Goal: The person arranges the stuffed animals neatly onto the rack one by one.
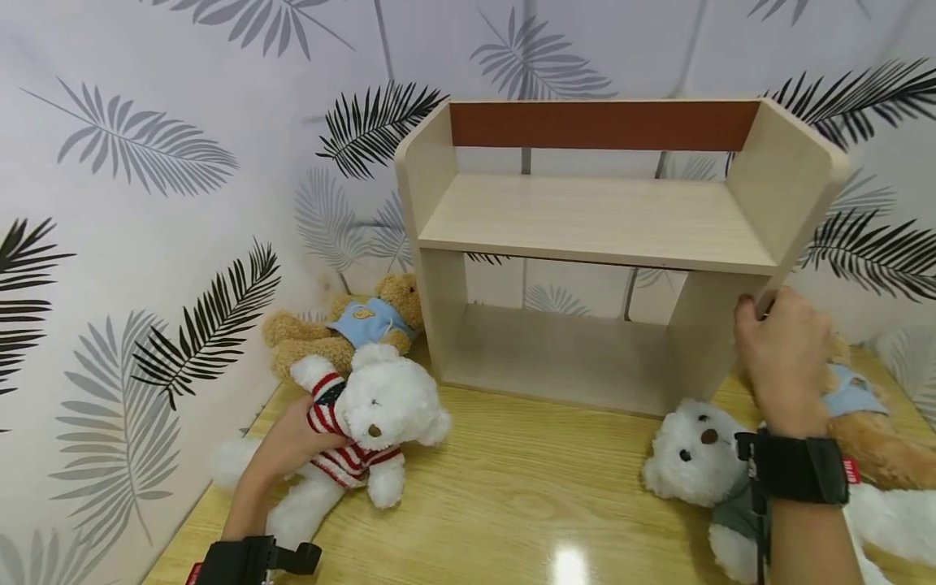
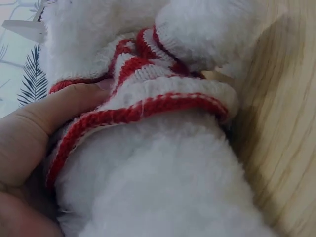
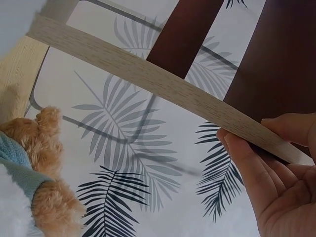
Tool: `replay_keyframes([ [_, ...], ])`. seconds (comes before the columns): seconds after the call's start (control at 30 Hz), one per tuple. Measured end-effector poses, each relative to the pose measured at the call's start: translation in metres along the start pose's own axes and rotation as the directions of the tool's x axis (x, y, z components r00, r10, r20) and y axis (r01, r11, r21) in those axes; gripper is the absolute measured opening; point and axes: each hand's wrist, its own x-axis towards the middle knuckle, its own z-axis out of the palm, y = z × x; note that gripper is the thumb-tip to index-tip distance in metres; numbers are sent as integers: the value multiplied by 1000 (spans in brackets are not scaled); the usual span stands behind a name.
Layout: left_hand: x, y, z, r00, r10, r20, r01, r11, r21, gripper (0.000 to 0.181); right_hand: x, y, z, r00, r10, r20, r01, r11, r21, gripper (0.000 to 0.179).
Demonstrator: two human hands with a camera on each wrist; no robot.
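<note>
Black bands go round both wrists; the left one is cut off at the bottom. By the right arm lies a white bear, head to the left, and the arm covers its middle. To the left, the left hand grips the striped bear by its red and white top; the thumb shows on the cloth, but most of the fingers are hidden behind it. This bear lies on the surface in front of the shelf's left end, longest from its legs at lower left to its head at upper right. One eye is hard to make out. On the right, a brown bear is partly hidden by the right arm and cut off at the edge. The right hand pinches the edge of the shelf, thumb on one side, fingers on the other. The shelf stands up, long way left to right, front facing the camera, right end a bit nearer. Another brown bear is partly hidden behind the striped one. Leafy cloth hangs behind.
</note>
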Motion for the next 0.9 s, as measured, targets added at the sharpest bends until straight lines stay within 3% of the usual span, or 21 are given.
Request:
replay_keyframes([
  [0.27, -5, 10, 12, 1000, -24, -13, 21, 983, -184, 70, -1, 1, 1, 999, 5, 34, -5, 1000, -12, 35],
  [0.5, 0, 30, 23, 995, -56, -82, 41, 983, -178, 71, -1, 3, 3, 1000, -2, 24, 2, 1000, -14, 34],
  [0.6, 3, 37, 30, 993, -55, -108, 31, 976, -215, 69, 0, 3, 3, 1000, -3, 21, 4, 1000, -16, 35],
  [0.77, 10, 45, 40, 991, -48, -125, 10, 956, -294, 65, 0, 3, 2, 1000, -11, 16, 12, 1000, -15, 35],
  [0.9, 15, 51, 47, 990, -45, -131, 5, 957, -291, 67, 0, 3, 1, 1000, -12, 10, 12, 1000, -11, 35],
])
